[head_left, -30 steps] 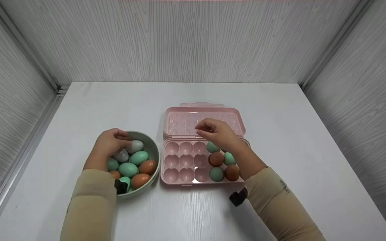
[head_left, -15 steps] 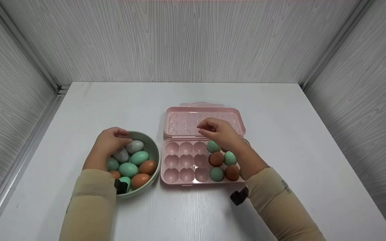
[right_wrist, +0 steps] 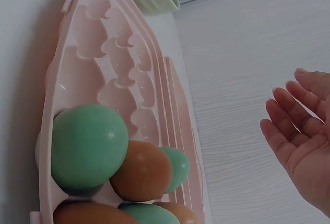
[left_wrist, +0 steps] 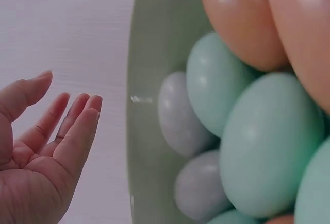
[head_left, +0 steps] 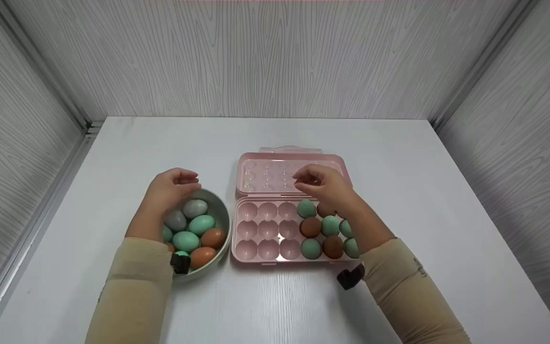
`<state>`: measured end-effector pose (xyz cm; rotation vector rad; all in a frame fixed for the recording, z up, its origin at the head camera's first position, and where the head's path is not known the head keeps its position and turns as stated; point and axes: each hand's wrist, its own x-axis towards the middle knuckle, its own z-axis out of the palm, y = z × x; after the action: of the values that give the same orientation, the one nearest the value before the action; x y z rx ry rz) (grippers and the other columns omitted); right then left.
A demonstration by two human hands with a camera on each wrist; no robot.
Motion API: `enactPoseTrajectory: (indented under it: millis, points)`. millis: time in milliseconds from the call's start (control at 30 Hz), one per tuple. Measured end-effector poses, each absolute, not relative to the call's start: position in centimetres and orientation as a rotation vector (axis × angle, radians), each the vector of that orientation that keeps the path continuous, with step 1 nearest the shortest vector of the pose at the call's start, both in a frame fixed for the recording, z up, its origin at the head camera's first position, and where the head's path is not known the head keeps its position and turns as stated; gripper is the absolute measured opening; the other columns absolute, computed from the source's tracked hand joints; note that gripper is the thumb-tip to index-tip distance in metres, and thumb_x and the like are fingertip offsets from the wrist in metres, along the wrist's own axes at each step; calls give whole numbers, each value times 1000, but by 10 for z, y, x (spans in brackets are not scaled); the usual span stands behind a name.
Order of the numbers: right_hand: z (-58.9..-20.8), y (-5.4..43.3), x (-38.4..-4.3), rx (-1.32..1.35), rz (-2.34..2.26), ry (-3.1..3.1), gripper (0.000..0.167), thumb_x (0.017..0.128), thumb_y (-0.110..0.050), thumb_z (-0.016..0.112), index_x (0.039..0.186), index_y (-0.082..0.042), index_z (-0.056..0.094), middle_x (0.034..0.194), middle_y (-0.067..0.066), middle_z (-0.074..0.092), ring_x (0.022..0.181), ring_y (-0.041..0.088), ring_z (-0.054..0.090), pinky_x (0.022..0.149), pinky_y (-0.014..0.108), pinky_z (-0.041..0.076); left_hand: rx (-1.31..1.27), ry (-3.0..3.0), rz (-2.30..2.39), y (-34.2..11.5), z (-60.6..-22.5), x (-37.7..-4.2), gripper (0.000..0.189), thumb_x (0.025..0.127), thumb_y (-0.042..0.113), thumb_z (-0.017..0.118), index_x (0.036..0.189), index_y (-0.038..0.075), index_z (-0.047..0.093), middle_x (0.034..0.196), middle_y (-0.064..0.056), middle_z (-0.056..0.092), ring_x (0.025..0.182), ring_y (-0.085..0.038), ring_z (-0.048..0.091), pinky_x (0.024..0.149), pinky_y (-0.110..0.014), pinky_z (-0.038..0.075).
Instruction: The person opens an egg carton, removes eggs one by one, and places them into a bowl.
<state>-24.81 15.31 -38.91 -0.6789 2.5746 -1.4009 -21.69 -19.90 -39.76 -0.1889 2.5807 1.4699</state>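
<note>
Eggs [head_left: 186,241] lie in bowl [head_left: 217,206], nine o'clock from carton [head_left: 268,230], others inside its three o'clock half; presumably slippery, fragile, best pinched mid-girth; left hand [head_left: 170,189] and right hand [head_left: 326,185] empty, apart, fingers loose

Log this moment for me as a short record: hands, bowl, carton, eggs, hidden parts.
Left hand: holds nothing; by the bowl's far rim
Right hand: holds nothing; in front of the carton's lid in the head view
Bowl: green, left of the carton
Bowl eggs: grey, green and brown, piled
Carton: pink, lid open behind the cups
Carton eggs: green and brown; none in the three leftmost columns
Hidden: the right arm covers part of the carton, so no full egg count
</note>
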Motion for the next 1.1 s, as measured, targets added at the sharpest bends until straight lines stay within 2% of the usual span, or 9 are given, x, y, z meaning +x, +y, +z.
enactPoseTrajectory:
  millis: [267, 400, 500, 700, 900, 1000, 1100]
  points:
    - [-391, 175, -242, -727, -1317, 2523, 21, 85, -16, 65, 106, -14, 64, 100, 8, 63, 92, 16, 58, 85, 34, 47, -158, 2500, 1591, -168, -387, -215, 40, 84, 26, 66, 120, 13, 55, 119, -5, 55, 109, -20, 51, 91, -32, 45]
    - [-399, 186, -233, -754, -1211, 2474, 24, 83, -15, 67, 107, -16, 64, 104, 6, 64, 97, 15, 59, 85, 33, 48, -131, 2413, 1703, -154, -383, -211, 40, 84, 25, 67, 119, 13, 55, 118, -3, 56, 109, -17, 53, 91, -30, 45]
    - [-409, 192, -227, -796, -1122, 2460, 24, 82, -13, 69, 106, -14, 65, 101, 4, 65, 95, 13, 60, 83, 32, 49, -102, 2377, 1765, -146, -381, -208, 39, 84, 24, 67, 119, 12, 55, 118, -5, 56, 108, -17, 53, 90, -29, 46]
    - [-430, 197, -216, -896, -931, 2467, 23, 77, -12, 73, 99, -12, 68, 93, 1, 61, 88, 13, 57, 77, 31, 49, -5, 2290, 1929, -137, -383, -204, 39, 84, 19, 66, 118, 2, 55, 117, -12, 56, 102, -18, 53, 83, -22, 47]
    - [-448, 197, -208, -1020, -782, 2490, 22, 76, -19, 75, 96, -18, 67, 90, -4, 60, 86, 13, 53, 77, 32, 47, 40, 2163, 2029, -131, -389, -199, 36, 84, 16, 66, 116, 2, 56, 116, -14, 54, 103, -18, 54, 90, -28, 46]
    - [-454, 196, -206, -1104, -718, 2509, 24, 77, -23, 74, 100, -23, 67, 89, -9, 58, 84, 11, 49, 77, 30, 45, 74, 2109, 2060, -128, -391, -198, 34, 86, 11, 64, 116, 0, 55, 114, -16, 54, 105, -24, 54, 92, -31, 45]
    - [-458, 195, -205, -1177, -659, 2524, 24, 77, -22, 73, 100, -25, 65, 85, -11, 56, 79, 9, 48, 71, 27, 45, 89, 2069, 2090, -125, -392, -196, 34, 86, 9, 63, 117, -3, 54, 112, -16, 54, 107, -28, 53, 92, -33, 44]
